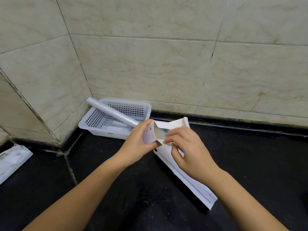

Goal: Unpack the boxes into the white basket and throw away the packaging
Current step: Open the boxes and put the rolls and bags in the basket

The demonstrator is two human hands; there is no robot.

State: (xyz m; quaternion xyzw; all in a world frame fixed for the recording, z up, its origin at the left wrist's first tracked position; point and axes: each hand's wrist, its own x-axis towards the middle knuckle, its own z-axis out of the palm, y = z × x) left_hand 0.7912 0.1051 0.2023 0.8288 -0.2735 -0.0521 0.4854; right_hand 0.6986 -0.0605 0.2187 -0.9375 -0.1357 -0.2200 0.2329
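I hold a small white box [150, 133] above the black counter, its end flaps open towards me. My left hand [135, 144] grips the box's left side. The fingers of my right hand [185, 147] pinch at the open mouth, where something white and teal shows inside. Under my right hand lies a long white box [191, 180], stretching towards the near right. The white basket [93, 129] stands in the corner behind my left hand. A clear-wrapped roll [113, 112] leans across it, with other small white items on its floor.
A flat white package [11, 159] lies on the counter at the far left edge. Tiled walls close off the back and the left. The black counter [250, 164] stretches to the right.
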